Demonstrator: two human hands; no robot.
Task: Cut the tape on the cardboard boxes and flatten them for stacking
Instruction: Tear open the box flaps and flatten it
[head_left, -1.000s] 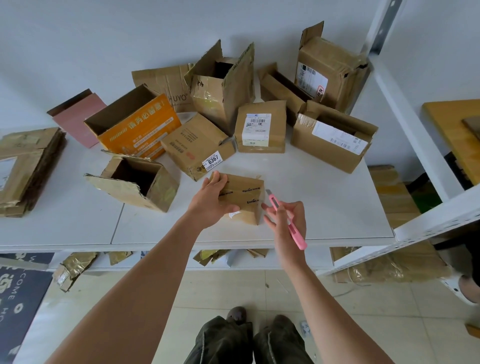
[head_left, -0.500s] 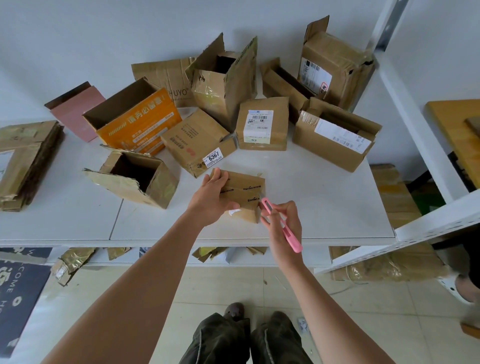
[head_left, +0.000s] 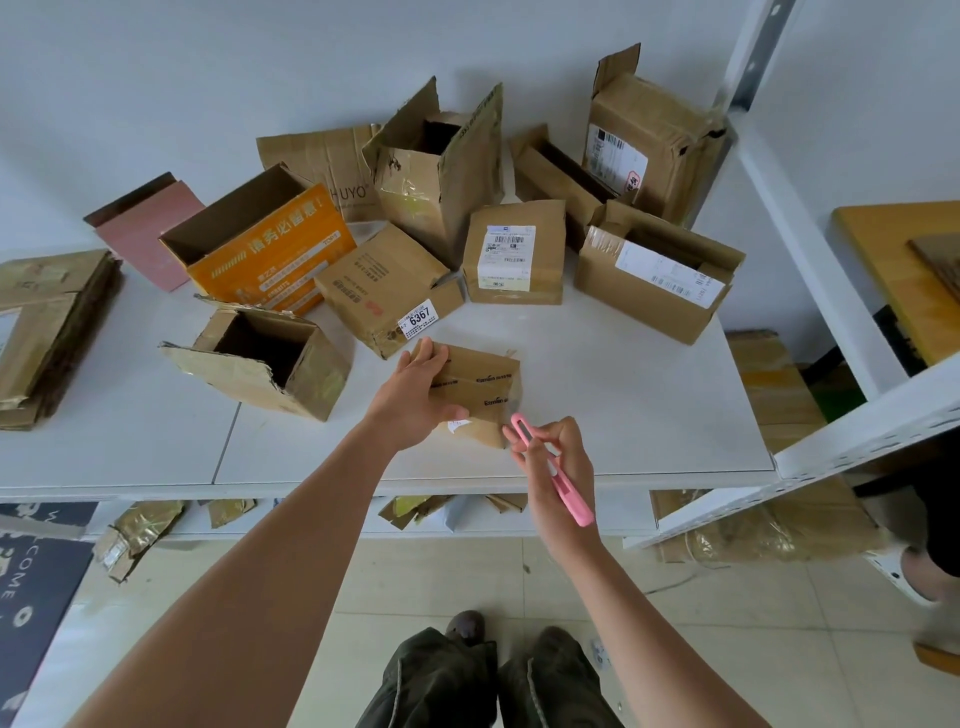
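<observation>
A small brown cardboard box (head_left: 480, 382) with clear tape stands near the front of the white table (head_left: 623, 415). My left hand (head_left: 415, 400) grips its left side, fingers over the top edge and thumb on the near face. My right hand (head_left: 553, 460) holds a pink utility knife (head_left: 550, 470) like a pen, its tip at the box's near right corner.
Several more boxes crowd the back of the table: an orange one (head_left: 270, 249), an open torn one (head_left: 260, 358), a labelled "6367" one (head_left: 387, 288), a tall open one (head_left: 441, 171). Flattened cardboard (head_left: 47, 322) is stacked at the left. A white shelf frame (head_left: 831, 291) stands at the right.
My right hand has drawn the knife down along the box's right side toward its near corner. My left hand keeps its grip; the box has barely shifted.
</observation>
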